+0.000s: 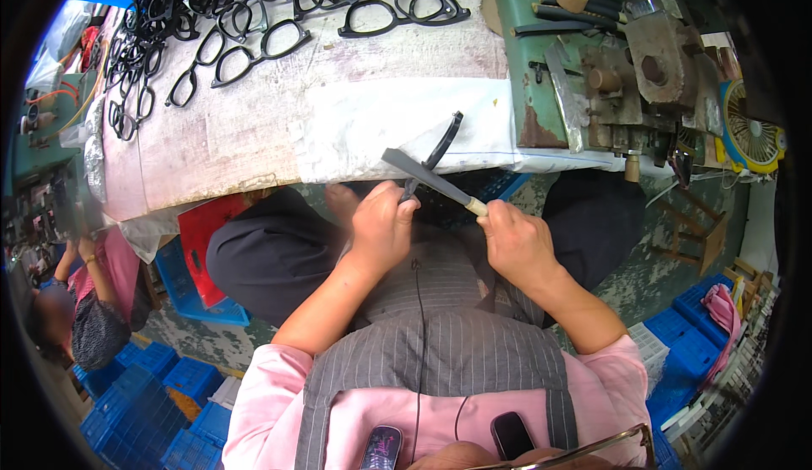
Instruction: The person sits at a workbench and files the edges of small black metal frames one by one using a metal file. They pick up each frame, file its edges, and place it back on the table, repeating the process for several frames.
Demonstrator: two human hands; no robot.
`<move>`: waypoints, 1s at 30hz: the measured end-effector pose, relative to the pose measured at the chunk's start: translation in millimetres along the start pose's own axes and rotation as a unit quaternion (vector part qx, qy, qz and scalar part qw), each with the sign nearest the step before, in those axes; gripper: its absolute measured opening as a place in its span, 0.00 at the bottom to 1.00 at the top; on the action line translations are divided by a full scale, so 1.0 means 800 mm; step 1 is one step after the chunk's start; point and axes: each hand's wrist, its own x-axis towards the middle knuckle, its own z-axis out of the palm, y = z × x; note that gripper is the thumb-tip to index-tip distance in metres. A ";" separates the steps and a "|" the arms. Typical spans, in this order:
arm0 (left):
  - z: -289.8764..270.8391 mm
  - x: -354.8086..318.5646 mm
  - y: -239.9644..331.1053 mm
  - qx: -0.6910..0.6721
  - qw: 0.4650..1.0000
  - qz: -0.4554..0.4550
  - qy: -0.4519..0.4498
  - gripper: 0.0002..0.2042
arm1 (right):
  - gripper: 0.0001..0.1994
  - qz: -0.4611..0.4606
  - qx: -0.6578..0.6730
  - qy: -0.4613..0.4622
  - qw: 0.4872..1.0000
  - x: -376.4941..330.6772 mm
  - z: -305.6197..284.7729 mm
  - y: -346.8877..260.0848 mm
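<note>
My left hand (381,226) is closed around the near end of a black eyeglass frame (445,139), seen nearly edge-on. Its curved far end points up and away over the edge of the white cloth (364,123). In my right hand (520,240) is a flat grey file (430,179), gripped by its pale handle. The file's blade slants to the left across the frame, just above my left fingers. Whether blade and frame touch, I cannot tell. Both hands are in front of the table edge, over my lap.
Several black eyeglass frames (370,18) are heaped on the worn table (228,140) at the far left. A metal vise-like fixture (668,72) and a yellow-blue fan (751,127) stand right. Blue crates (135,419) sit low left, near another person (93,309). A wooden stool (706,237) stands right.
</note>
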 end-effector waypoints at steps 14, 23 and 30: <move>-0.035 0.029 0.022 0.114 0.977 0.055 0.173 0.13 | 0.08 -0.024 0.209 0.062 0.976 0.031 -0.020 -0.001; 0.004 0.001 0.044 -0.118 0.983 -0.135 -0.031 0.10 | 0.10 0.222 0.558 -0.041 0.799 0.001 0.045 -0.041; 0.007 -0.013 0.037 -0.238 0.931 -0.275 0.009 0.08 | 0.19 0.211 0.607 -0.009 0.767 -0.006 0.039 -0.018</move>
